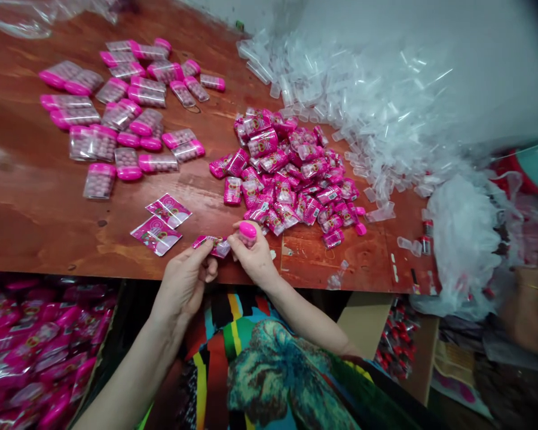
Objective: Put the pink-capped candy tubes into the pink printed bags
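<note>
My left hand (190, 275) pinches a flat pink printed sleeve (214, 246) between thumb and fingers, just over the table's front edge. Close beside it, my right hand (255, 255) is closed around a small clear candy container with a pink cap (247, 230), its cap end pointing up. The fingers of my right hand are at the sleeve's right end. Two more flat printed sleeves (156, 235) lie on the table to the left. Behind my hands is a heap of sleeved candy containers (291, 173). Bare pink-capped containers (125, 113) are spread at the back left.
Clear empty plastic tubes (354, 89) are piled along the back right of the wooden table (224, 203). A box of pink packs (36, 346) stands below at the left. Clear plastic bags (461, 239) sit at the right, near another person's arm (526, 310).
</note>
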Action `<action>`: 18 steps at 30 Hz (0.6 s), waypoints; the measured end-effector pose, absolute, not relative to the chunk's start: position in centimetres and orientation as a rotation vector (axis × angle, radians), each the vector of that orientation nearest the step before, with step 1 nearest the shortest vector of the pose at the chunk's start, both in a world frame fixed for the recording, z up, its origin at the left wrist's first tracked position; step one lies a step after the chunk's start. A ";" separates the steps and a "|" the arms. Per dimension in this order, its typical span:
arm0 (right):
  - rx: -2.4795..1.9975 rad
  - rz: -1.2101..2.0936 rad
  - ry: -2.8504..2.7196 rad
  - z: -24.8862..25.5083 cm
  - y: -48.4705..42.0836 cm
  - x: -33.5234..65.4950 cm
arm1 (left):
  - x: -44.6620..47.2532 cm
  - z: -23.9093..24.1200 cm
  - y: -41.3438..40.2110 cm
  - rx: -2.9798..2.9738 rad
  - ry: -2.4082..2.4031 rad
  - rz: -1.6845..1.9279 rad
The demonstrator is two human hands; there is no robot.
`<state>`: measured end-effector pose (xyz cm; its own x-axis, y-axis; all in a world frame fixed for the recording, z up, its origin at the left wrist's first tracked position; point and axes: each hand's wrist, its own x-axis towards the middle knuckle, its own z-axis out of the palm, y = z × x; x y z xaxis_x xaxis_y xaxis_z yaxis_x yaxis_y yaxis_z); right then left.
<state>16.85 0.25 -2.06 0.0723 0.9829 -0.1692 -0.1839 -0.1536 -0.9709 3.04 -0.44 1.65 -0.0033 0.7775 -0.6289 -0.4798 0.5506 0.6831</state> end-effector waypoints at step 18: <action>-1.168 1.567 -0.707 -1.3 -1.2 17.3 | 3.1 1.2 -0.3 0.209 1.186 1.096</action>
<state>17.31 -1.23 -1.27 -0.0165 0.9430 -0.3323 -0.3745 -0.3140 -0.8724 3.14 -0.33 1.16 -0.0400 0.7709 -0.6357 -0.5729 0.5035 0.6467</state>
